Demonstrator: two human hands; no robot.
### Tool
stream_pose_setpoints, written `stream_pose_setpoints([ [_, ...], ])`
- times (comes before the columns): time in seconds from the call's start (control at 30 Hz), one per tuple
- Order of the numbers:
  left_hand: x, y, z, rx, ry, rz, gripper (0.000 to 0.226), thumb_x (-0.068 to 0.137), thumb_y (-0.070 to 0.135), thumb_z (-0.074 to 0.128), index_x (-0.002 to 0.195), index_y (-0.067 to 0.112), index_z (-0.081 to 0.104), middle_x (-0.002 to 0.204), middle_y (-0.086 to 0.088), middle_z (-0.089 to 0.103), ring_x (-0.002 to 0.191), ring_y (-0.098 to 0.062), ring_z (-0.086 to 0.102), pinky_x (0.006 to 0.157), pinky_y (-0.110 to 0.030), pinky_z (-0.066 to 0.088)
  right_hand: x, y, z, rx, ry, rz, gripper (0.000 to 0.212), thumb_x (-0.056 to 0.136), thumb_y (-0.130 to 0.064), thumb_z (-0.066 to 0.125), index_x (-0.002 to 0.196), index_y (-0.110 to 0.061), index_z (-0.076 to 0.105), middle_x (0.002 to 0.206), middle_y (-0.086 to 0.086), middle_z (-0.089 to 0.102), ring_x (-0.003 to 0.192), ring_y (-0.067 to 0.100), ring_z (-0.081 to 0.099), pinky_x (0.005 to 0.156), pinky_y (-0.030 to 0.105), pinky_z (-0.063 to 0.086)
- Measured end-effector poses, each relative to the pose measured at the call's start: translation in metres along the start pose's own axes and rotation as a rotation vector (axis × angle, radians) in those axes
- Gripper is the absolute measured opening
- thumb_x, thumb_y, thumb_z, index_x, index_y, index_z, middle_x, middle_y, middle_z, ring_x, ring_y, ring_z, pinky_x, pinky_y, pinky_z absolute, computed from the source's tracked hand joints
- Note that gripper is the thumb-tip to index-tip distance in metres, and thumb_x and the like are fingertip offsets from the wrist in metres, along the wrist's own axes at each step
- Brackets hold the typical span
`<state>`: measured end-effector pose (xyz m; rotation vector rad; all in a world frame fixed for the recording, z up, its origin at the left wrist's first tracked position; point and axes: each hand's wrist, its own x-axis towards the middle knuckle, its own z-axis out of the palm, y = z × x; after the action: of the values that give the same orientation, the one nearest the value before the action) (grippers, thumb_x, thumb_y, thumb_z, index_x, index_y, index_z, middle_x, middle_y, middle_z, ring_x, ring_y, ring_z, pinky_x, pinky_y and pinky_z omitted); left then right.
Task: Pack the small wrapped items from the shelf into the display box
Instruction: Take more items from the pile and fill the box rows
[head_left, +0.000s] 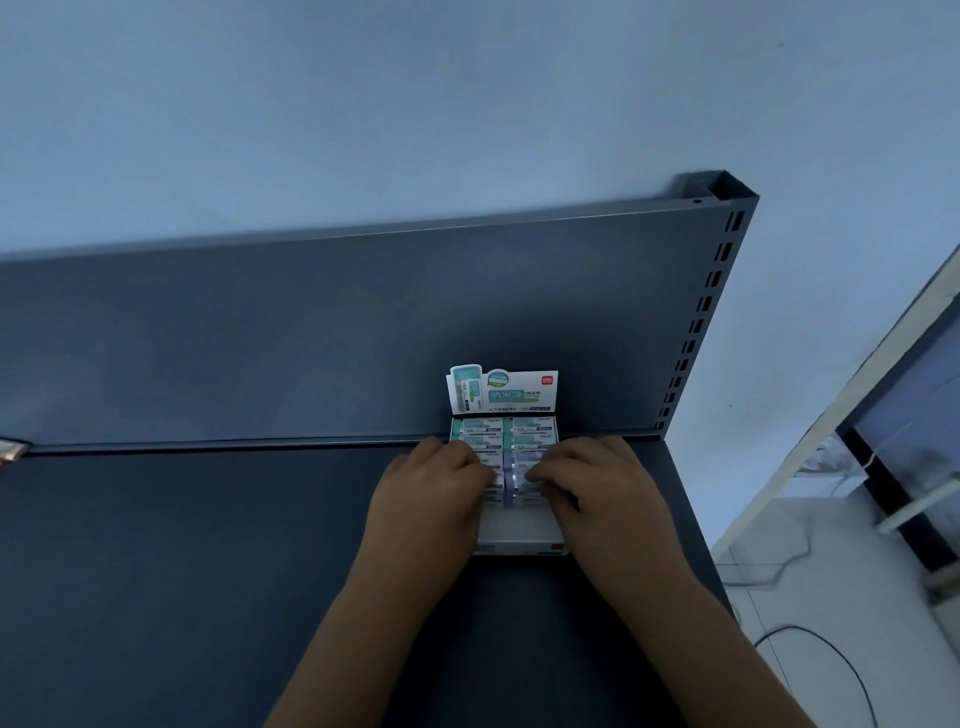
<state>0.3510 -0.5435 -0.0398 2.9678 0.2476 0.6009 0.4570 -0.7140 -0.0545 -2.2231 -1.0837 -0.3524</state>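
A white display box stands on the dark shelf, its printed lid flap upright against the back panel. Two columns of small wrapped items fill it, teal ones at the back, purple ones nearer me. The front part of the box floor shows bare white. My left hand sits at the box's left side with curled fingers on the left column of purple items. My right hand mirrors it on the right column. Whether either hand pinches an item is hidden by the fingers.
The shelf's grey back panel rises behind the box, with a slotted upright at its right end. The shelf's right edge runs close to my right arm; beyond it are a tiled floor, a black cable and a white frame.
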Motion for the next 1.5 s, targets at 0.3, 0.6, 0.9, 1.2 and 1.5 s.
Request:
stream_pose_setpoints([
  [0.3,-0.005,0.003,0.004,0.061,-0.011,-0.049,0.014,0.074,0.009,0.076,0.076,0.020,0.067,0.083,0.006,0.059,0.073,-0.017,0.052,0.055,-0.033,0.046,-0.004,-0.001,0.007,-0.061,0.041,-0.035,0.015,0.088,-0.025,0.062,0.089,-0.020,0.077,0.092,-0.005,0.063,0.087,0.021,0.054,0.066,0.038,0.050],
  [0.6,-0.010,0.028,0.005,-0.083,0.053,-0.242,0.014,0.085,0.016,0.068,0.071,0.018,0.064,0.079,0.006,0.057,0.072,-0.012,0.052,0.056,-0.022,0.041,-0.006,-0.012,0.000,-0.241,-0.017,-0.019,0.012,0.086,-0.032,0.062,0.083,-0.029,0.073,0.090,-0.011,0.063,0.091,0.021,0.055,0.071,0.036,0.041],
  [0.9,-0.034,0.026,0.003,-0.213,0.050,-0.215,0.025,0.083,0.023,0.070,0.107,0.016,0.072,0.114,0.006,0.067,0.105,-0.007,0.059,0.098,-0.009,0.034,-0.018,-0.023,-0.009,-0.250,-0.095,0.008,0.025,0.092,-0.040,0.052,0.101,-0.028,0.071,0.102,-0.010,0.065,0.098,0.020,0.059,0.084,0.039,0.046],
  [1.2,-0.030,0.009,-0.039,-0.155,0.099,-0.316,0.039,0.088,0.035,0.072,0.123,0.019,0.067,0.123,0.005,0.069,0.110,-0.013,0.062,0.095,-0.033,0.050,-0.020,-0.037,-0.033,0.028,-0.091,0.097,0.041,0.095,-0.049,0.052,0.124,-0.024,0.064,0.120,-0.012,0.064,0.111,0.007,0.057,0.092,0.026,0.049],
  [1.5,-0.062,0.009,-0.057,-0.073,0.077,-0.414,0.046,0.087,0.044,0.063,0.121,0.014,0.069,0.119,-0.001,0.070,0.108,-0.022,0.065,0.088,-0.031,0.050,-0.015,-0.071,-0.041,0.276,-0.097,0.118,0.049,0.091,-0.058,0.049,0.132,-0.031,0.055,0.127,-0.021,0.055,0.118,-0.003,0.049,0.098,0.017,0.041],
])
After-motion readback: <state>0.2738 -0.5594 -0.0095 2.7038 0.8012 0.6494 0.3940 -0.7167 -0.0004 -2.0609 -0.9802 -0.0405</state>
